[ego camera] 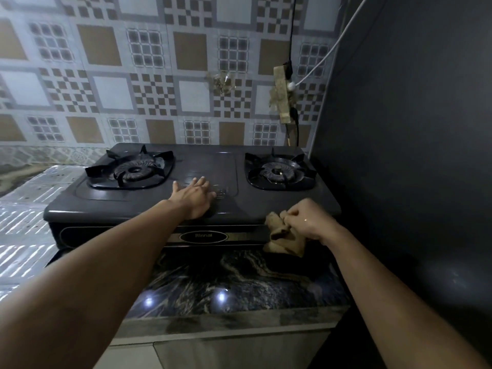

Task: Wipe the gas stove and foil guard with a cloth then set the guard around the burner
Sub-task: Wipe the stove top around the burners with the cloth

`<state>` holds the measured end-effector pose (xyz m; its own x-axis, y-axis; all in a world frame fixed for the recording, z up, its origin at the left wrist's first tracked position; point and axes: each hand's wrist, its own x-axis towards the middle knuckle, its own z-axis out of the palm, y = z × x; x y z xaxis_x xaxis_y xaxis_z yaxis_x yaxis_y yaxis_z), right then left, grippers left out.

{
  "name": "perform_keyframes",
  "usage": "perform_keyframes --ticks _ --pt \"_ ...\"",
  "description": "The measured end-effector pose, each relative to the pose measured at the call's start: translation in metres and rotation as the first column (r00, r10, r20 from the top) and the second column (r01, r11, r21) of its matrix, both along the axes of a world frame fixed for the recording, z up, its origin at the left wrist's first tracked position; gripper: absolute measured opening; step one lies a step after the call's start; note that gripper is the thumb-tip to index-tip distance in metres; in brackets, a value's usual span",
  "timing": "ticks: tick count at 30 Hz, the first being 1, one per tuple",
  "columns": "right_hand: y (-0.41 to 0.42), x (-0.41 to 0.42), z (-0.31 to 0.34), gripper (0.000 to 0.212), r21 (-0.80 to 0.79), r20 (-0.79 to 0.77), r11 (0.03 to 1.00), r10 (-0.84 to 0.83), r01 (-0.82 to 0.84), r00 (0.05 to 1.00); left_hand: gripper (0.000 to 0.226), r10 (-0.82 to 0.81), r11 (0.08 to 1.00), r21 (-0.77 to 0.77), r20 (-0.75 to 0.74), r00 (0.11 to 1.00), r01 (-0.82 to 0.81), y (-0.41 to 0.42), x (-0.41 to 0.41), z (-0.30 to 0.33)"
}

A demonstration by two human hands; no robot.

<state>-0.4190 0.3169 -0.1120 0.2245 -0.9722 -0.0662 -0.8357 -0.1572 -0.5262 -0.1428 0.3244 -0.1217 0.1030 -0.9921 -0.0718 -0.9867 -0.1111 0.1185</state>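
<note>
Pressing flat, fingers spread, left hand (pixel 195 194) rests on dark two-burner gas stove (pixel 266 206). Right hand (pixel 306 219) clutches crumpled tan cloth (pixel 279 233) at stove's front edge, seemingly touching it.

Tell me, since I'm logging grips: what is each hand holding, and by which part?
The right hand grips the bunched cloth by its upper folds. The left hand holds nothing, lying flat on the stove.

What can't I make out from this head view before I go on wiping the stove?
- Stove front knobs: hidden in the head view by both forearms and the cloth.
- Stove top under the left hand: covered by the flat palm.
- Foil sheet at left: cut off by the frame edge, so its shape is unclear.
- Right hand fingers: buried in the cloth.
</note>
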Motion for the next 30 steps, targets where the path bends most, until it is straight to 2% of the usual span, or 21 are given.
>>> perform_keyframes --ticks 3,6,8,11,13,16,19,20,22,25,27,30 --pt "-0.001 0.04 0.022 0.022 -0.195 -0.009 0.978 0.079 -0.08 0.997 0.052 0.054 0.998 -0.038 0.008 0.998 -0.054 0.016 0.03 0.007" --pt "0.001 0.087 0.028 0.025 -0.386 0.014 0.916 0.123 -0.108 0.992 0.05 0.13 0.99 -0.056 0.021 0.991 -0.129 0.034 0.063 0.009" --pt "-0.004 0.111 0.017 0.035 -0.359 -0.131 0.917 0.133 -0.173 0.982 0.051 0.179 0.981 -0.078 0.026 0.983 -0.177 0.046 0.084 0.007" --pt "-0.01 0.139 -0.012 0.061 -0.148 -0.397 0.929 0.257 -0.338 0.881 0.048 0.251 0.961 -0.133 0.05 0.967 -0.243 0.065 0.124 0.001" --pt "-0.015 0.15 -0.031 0.069 -0.116 -0.44 0.898 0.337 -0.425 0.832 0.052 0.344 0.93 -0.149 0.027 0.938 -0.337 0.079 0.153 -0.003" --pt "-0.023 0.155 -0.044 0.075 -0.205 -0.459 0.857 0.342 -0.472 0.82 0.056 0.49 0.853 -0.171 -0.066 0.869 -0.494 0.099 0.19 -0.009" --pt "-0.022 0.17 -0.047 0.102 -0.242 -0.452 0.814 0.388 -0.529 0.803 0.055 0.617 0.733 -0.133 -0.281 0.735 -0.667 0.116 0.218 -0.014" --pt "-0.02 0.18 -0.049 0.103 -0.248 -0.454 0.797 0.407 -0.551 0.793 0.053 0.628 0.696 -0.121 -0.376 0.682 -0.708 0.119 0.226 -0.015" --pt "-0.012 0.208 -0.05 0.104 -0.24 -0.451 0.768 0.454 -0.594 0.768 0.055 0.588 0.656 -0.097 -0.555 0.588 -0.748 0.122 0.239 -0.015" --pt "-0.002 0.255 -0.049 0.121 -0.235 -0.457 0.719 0.512 -0.654 0.727 0.064 0.485 0.612 -0.084 -0.746 0.456 -0.787 0.123 0.256 -0.019" --pt "0.004 0.287 -0.049 0.118 -0.227 -0.455 0.674 0.564 -0.703 0.689 0.055 0.393 0.581 -0.041 -0.86 0.324 -0.813 0.125 0.27 -0.021" --pt "0.014 0.331 -0.05 0.093 -0.261 -0.47 0.606 0.6 -0.751 0.647 0.026 0.266 0.589 0.083 -0.959 0.095 -0.804 0.139 0.267 -0.008"
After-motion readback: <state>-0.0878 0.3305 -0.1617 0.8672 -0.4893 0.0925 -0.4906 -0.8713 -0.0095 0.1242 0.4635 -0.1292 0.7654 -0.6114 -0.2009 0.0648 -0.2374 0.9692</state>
